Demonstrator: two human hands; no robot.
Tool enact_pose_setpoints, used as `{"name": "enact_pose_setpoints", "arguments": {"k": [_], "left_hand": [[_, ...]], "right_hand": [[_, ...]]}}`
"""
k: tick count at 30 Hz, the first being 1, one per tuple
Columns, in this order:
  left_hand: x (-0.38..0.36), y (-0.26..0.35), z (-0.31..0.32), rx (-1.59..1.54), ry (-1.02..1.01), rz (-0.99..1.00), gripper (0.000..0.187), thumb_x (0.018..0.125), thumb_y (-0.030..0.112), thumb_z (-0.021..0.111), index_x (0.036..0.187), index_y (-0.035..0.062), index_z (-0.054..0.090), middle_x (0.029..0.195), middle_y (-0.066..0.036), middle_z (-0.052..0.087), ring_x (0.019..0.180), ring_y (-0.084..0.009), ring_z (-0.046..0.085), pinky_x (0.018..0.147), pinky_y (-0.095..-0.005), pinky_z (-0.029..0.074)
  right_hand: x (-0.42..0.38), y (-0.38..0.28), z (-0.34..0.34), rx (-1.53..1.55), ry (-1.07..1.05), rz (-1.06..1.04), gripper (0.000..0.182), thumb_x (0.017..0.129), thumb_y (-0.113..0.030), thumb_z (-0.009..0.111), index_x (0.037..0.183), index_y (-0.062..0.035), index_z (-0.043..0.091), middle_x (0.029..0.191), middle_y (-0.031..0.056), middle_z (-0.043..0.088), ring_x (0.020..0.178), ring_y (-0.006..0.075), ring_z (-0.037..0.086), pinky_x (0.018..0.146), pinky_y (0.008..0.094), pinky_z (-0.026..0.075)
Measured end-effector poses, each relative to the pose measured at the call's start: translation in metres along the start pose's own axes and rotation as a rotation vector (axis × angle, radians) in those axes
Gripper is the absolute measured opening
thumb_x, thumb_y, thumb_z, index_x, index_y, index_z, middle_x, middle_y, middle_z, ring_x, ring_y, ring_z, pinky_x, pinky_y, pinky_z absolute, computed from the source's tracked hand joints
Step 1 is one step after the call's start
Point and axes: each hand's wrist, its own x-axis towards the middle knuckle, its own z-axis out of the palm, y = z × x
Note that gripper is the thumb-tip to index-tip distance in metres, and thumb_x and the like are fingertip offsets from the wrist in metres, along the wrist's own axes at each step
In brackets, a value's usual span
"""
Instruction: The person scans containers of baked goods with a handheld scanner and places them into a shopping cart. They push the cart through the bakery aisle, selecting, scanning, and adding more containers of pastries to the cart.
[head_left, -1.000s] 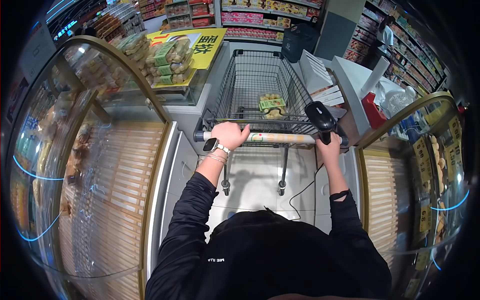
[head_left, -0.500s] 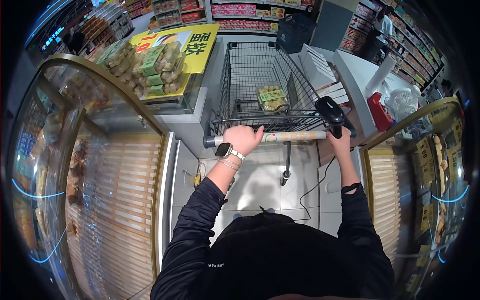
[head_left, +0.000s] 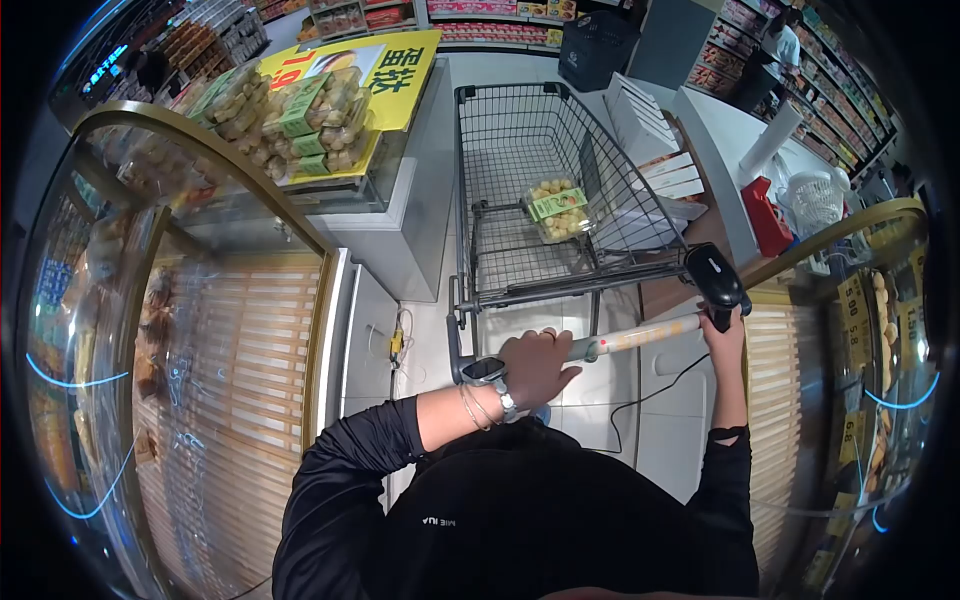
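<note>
A shopping cart (head_left: 520, 260) stands in front of me, its handle (head_left: 640, 336) slanting up to the right. My left hand (head_left: 540, 372), with a watch and bracelets at the wrist, is closed over the left part of this handle. At the right end, my right hand (head_left: 722, 328) is closed round the grip of a black barcode scanner (head_left: 713, 277), right at the handle. A black cable (head_left: 660, 388) hangs down from there to the floor. Inside the cart lies a clear plastic box of small round baked goods (head_left: 560, 212) with a green label.
Glass-fronted bakery cases (head_left: 225, 350) flank me on both sides. Stacked clear boxes (head_left: 315, 120) sit by a yellow sign (head_left: 400, 75) on the left counter. White boxes (head_left: 640, 120) and a counter (head_left: 720, 130) stand at right. Beyond are a dark basket (head_left: 595, 50) and a person (head_left: 775, 60).
The cart has come closer to me and turned, so its handle now slants. My left hand moved down and right with it; my right hand and the scanner shifted right and down.
</note>
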Motion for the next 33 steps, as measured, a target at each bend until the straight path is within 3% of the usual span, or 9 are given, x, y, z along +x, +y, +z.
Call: {"name": "enact_pose_setpoints", "arguments": {"k": [3,5,7,8,10,13,19,24,33], "left_hand": [[-0.017,0.022,-0.004,-0.170,-0.238,0.115,0.067,0.078,0.036,0.058,0.127,-0.0045,0.035,0.105,-0.019,0.052,0.089,-0.0307,0.055,0.075,-0.0366,0.046],[-0.039,0.030,0.015,-0.182,-0.036,0.441,0.064,0.082,0.032,0.054,0.129,-0.0059,0.031,0.125,-0.024,0.041,0.100,-0.0346,0.051,0.088,-0.0375,0.040],[-0.037,0.029,-0.032,-0.865,-0.941,0.586,0.058,0.086,0.028,0.048,0.130,-0.0060,0.029,0.137,-0.023,0.028,0.109,-0.0329,0.047,0.094,-0.0365,0.035],[-0.047,0.019,-0.027,-0.876,-0.964,0.607,0.058,0.086,0.028,0.048,0.130,-0.0060,0.029,0.137,-0.023,0.028,0.109,-0.0329,0.047,0.094,-0.0365,0.035],[-0.064,-0.001,-0.021,-1.003,-0.717,0.911,0.055,0.088,0.025,0.046,0.131,-0.0048,0.028,0.137,-0.020,0.030,0.107,-0.0288,0.049,0.091,-0.0345,0.038],[-0.060,-0.051,-0.047,-0.999,-0.603,0.517,0.050,0.088,0.021,0.048,0.131,0.0012,0.033,0.131,-0.019,0.039,0.096,-0.0290,0.054,0.084,-0.0328,0.042],[-0.034,-0.119,-0.013,-0.601,-0.209,0.390,0.047,0.088,0.025,0.046,0.130,0.0061,0.037,0.132,-0.018,0.038,0.121,-0.0290,0.040,0.100,-0.0369,0.031],[0.010,-0.145,0.030,-0.073,-0.269,0.271,0.049,0.089,0.037,0.037,0.133,0.0134,0.035,0.140,-0.016,0.025,0.129,-0.0390,0.019,0.104,-0.0539,0.010],[0.117,-0.220,0.078,0.241,-0.392,0.332,0.050,0.089,0.047,0.028,0.107,0.0114,0.059,0.117,-0.015,0.051,0.118,-0.0322,0.038,0.105,-0.0498,0.012]], "right_hand": [[-0.020,0.007,-0.023,-0.240,0.072,0.173,0.039,0.071,-0.014,0.065,0.107,-0.0019,0.055,0.091,0.0093,0.060,0.083,0.0185,0.056,0.076,0.0266,0.042],[-0.042,-0.033,-0.025,-0.150,0.087,0.397,0.037,0.072,-0.015,0.064,0.106,-0.0021,0.056,0.081,0.0062,0.060,0.071,0.0146,0.055,0.066,0.0256,0.043],[-0.070,-0.091,-0.016,-0.163,0.140,0.635,0.029,0.073,-0.016,0.064,0.098,-0.0024,0.058,0.076,0.0020,0.057,0.064,0.0088,0.048,0.057,0.0237,0.038],[-0.089,-0.090,-0.012,-0.120,0.188,0.635,0.028,0.072,-0.014,0.064,0.097,-0.0024,0.058,0.076,0.0020,0.058,0.066,0.0091,0.049,0.059,0.0235,0.039],[-0.128,-0.104,-0.007,-0.091,0.235,0.636,0.027,0.072,-0.013,0.065,0.096,-0.0024,0.058,0.076,0.0021,0.058,0.067,0.0095,0.050,0.062,0.0233,0.040],[-0.185,-0.133,0.016,-0.152,0.257,0.400,0.032,0.068,-0.002,0.065,0.099,-0.0012,0.057,0.081,0.0034,0.059,0.074,0.0115,0.054,0.070,0.0239,0.041],[-0.242,-0.137,0.025,-0.300,0.401,0.612,0.048,0.068,0.002,0.061,0.114,-0.0025,0.053,0.081,0.0057,0.058,0.073,0.0106,0.054,0.067,0.0256,0.045],[-0.266,-0.119,0.001,-0.872,0.512,0.618,0.044,0.069,-0.013,0.066,0.111,-0.0059,0.054,0.091,0.0196,0.061,0.086,0.0351,0.059,0.073,0.0384,0.046],[-0.276,-0.098,-0.023,-0.924,0.604,0.642,0.041,0.068,-0.005,0.060,0.109,-0.0087,0.055,0.093,0.0203,0.059,0.089,0.0357,0.058,0.075,0.0376,0.045]]}}
